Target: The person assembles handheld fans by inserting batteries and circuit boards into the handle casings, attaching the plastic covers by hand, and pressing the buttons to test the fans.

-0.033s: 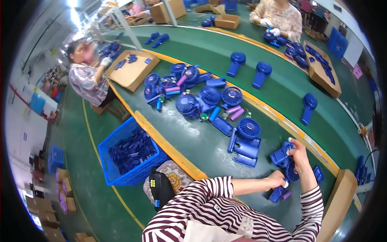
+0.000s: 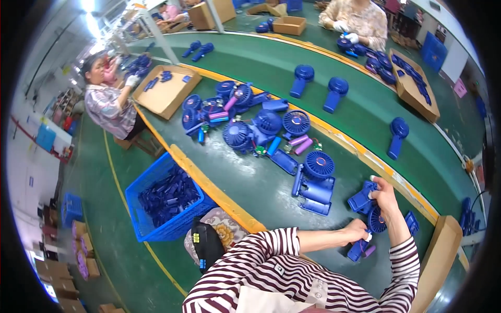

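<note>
My right hand [image 2: 384, 195] is closed round a blue handheld fan, gripping by its open handle part [image 2: 360, 199]. The round grille [image 2: 376, 220] of that fan lies between my two hands. Beside the grille, my left hand [image 2: 356, 231] has its fingers pinched together; what they hold is hidden. White covers show on some fingertips. Just below the left hand lie a blue casing piece [image 2: 356, 251] and a purple battery cell [image 2: 369, 251]. Another blue casing piece [image 2: 411, 223] rests right of my right wrist.
A pile of blue fans [image 2: 237, 133] with loose cells and circuit boards covers the bench ahead. Single fans [image 2: 398, 136] lie on the green belt [image 2: 365, 122]. A blue crate [image 2: 151, 235] of parts stands left; a cardboard tray [image 2: 436, 261], right. Co-workers sit across [image 2: 360, 23] and left [image 2: 107, 104].
The whole view has shifted very slightly to the left. Both hands keep the same places at the fan.
</note>
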A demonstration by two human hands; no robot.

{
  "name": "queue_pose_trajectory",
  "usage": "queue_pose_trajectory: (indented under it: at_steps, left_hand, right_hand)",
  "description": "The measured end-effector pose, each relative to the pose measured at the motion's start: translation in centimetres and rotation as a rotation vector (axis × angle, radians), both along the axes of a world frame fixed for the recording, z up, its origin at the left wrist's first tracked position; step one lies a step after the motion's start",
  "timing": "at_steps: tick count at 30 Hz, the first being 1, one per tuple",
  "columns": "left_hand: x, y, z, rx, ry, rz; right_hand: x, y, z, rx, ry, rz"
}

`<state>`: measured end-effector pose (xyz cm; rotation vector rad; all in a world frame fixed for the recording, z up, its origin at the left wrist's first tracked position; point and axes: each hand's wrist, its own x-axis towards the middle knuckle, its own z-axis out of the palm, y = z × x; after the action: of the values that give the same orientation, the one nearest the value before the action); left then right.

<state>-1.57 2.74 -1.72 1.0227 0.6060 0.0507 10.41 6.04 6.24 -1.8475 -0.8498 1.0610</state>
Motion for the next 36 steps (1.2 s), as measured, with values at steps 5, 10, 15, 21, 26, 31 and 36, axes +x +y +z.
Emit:
queue_pose_trajectory:
  at_steps: [5,10,15,21,26,31,36]
  left_hand:
    - [0.1,0.4,-1.7,0.009,0.017,0.026]
    - [0.8,-0.6,-1.2,0.054,-0.007,0.037]
    - [0.8,-0.4,-1.0,-0.010,0.033,-0.008]
    - [0.6,-0.1,-1.0,-0.038,0.019,-0.017]
    - [0.1,-0.2,-1.1,-0.033,0.050,-0.008]
    - [0.1,-0.2,0.1,-0.064,0.027,-0.050]
    - [-0.2,0.1,-1.3,-0.118,-0.007,-0.038]
  right_hand:
    - [0.5,2.4,0.6,-0.233,-0.533,0.407]
    - [2.4,2.0,1.1,-0.345,-0.618,0.589]
    - [3.4,2.1,1.8,-0.230,-0.003,0.410]
    - [5.3,5.1,2.8,0.091,0.336,0.103]
    - [4.5,7.4,1.6,0.135,0.301,0.120]
    - [4.4,8.2,0.6,0.073,0.221,0.114]
    - [4.0,9.9,0.0,0.113,0.344,0.122]
